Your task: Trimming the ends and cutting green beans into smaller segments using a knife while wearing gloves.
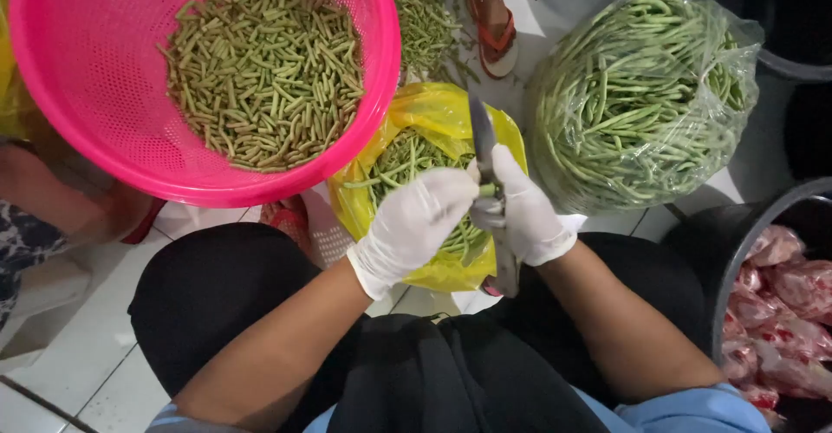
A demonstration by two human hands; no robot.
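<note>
**A:** The grip of the right hand (pixel 524 216) is wrapped tight round the handle of a knife (pixel 483 143), blade pointing away from the person. How does the other one stand?

**B:** The left hand (pixel 416 221), gloved in white like the right, is closed on a bunch of green beans (pixel 488 190), whose cut ends show just between the two hands, touching the blade's base.

**A:** And where is that, exactly?

**B:** Above the person's lap, right over a yellow plastic bag (pixel 433 112) holding more long beans.

**A:** What lies around?

**B:** A pink colander (pixel 104 112) of short cut bean pieces sits to the upper left, its rim overlapping the yellow bag. To the right is a clear plastic bag (pixel 641 95) full of whole beans. A dark tub (pixel 737 251) with pink raw meat is at the far right, and someone's sandalled foot (pixel 494 26) stands on the tiled floor beyond.
</note>
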